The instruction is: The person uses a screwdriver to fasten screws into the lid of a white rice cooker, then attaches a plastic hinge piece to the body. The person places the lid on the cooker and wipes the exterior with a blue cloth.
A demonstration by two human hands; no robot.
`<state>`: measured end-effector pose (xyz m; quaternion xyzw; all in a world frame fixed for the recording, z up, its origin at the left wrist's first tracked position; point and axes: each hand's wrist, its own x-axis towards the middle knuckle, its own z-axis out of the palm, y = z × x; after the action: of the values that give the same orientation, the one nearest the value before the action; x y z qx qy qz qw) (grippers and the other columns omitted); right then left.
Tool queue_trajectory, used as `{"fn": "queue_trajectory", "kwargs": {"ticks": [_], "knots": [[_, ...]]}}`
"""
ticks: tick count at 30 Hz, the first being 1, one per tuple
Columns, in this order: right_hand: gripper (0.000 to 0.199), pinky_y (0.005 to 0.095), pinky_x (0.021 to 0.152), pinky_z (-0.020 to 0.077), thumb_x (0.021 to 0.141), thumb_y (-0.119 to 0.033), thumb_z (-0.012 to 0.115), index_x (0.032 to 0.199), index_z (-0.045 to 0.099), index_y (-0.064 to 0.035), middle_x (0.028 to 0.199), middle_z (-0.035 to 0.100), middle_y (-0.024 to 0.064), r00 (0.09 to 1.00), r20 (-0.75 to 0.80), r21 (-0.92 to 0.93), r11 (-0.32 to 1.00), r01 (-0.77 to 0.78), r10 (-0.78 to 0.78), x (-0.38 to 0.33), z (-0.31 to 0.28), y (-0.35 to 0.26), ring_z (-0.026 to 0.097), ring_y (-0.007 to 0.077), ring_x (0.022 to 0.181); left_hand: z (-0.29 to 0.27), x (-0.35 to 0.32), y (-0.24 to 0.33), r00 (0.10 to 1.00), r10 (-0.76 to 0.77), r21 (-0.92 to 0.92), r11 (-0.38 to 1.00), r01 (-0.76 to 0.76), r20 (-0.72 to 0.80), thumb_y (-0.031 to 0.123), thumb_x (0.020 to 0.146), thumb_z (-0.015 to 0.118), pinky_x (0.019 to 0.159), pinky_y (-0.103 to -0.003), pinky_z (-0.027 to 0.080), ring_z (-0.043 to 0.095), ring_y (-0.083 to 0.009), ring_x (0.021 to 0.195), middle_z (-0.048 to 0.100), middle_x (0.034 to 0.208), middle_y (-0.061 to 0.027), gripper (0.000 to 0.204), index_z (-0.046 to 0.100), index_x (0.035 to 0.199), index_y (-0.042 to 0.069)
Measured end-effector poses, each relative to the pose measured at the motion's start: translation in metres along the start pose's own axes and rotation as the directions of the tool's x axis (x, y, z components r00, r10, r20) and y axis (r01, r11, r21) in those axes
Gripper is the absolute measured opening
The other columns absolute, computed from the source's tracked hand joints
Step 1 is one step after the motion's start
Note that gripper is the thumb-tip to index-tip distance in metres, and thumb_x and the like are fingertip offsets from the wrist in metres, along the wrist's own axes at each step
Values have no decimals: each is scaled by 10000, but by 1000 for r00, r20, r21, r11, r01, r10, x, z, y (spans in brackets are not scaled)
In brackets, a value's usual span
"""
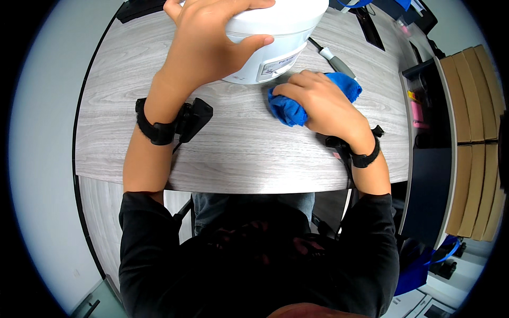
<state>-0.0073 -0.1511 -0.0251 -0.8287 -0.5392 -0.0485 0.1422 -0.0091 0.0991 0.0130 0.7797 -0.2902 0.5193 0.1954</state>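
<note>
A white rounded appliance (275, 40) with a lid and a small panel low on its front stands at the far middle of the desk, its top cut off by the picture's upper edge. My left hand (207, 45) grips its left side, thumb against the front and fingers reaching over the top. Just right of its base, my right hand (321, 100) is closed over a crumpled blue cloth (289, 110), pressed to the desktop. Parts of the cloth stick out on both sides of the hand. Behind it lies a screwdriver-like tool (338, 62) with a grey and white handle.
The wood-grain desk (233, 159) curves along my front. At the right are a dark shelf unit (432, 175) with a pink item (418, 112), and stacked cardboard boxes (472, 143). Black straps with small devices (195, 119) sit on both my wrists, with cables hanging.
</note>
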Motion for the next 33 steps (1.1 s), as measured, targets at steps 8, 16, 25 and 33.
{"fn": "queue_trajectory", "kwargs": {"ticks": [8, 16, 25, 33], "knots": [[589, 424, 878, 520, 630, 123, 735, 1185, 723, -74, 1039, 675, 134, 977, -195, 81, 994, -71, 86, 1, -6, 14, 622, 335, 998, -28, 16, 17, 970, -82, 81, 995, 65, 230, 148, 640, 885, 937, -432, 268, 572, -234, 1049, 711, 1145, -55, 463, 681, 1053, 111], [622, 401, 848, 491, 637, 131, 718, 1221, 741, -82, 977, 654, 127, 974, -204, 19, 995, -100, 101, -1, 6, 21, 594, 313, 939, -30, 16, 15, 952, -111, 117, 990, 81, 284, 137, 635, 885, 926, -426, 264, 563, -232, 1030, 707, 1140, -63, 470, 673, 1053, 109], [584, 393, 816, 469, 663, 105, 731, 1212, 751, -92, 942, 643, 109, 970, -236, 7, 998, -61, 61, 3, 11, 13, 581, 295, 898, -33, 27, 28, 941, -151, 139, 984, 113, 304, 126, 631, 882, 937, -428, 265, 553, -239, 1035, 700, 1134, -64, 474, 661, 1050, 117], [554, 395, 786, 473, 670, 97, 743, 1186, 772, -103, 911, 648, 111, 963, -242, -54, 989, -134, 117, 1, 10, 22, 586, 285, 883, -27, 16, 16, 969, -69, 101, 994, 46, 238, 118, 630, 887, 947, -428, 267, 551, -236, 1046, 698, 1138, -54, 480, 656, 1050, 128]]}}
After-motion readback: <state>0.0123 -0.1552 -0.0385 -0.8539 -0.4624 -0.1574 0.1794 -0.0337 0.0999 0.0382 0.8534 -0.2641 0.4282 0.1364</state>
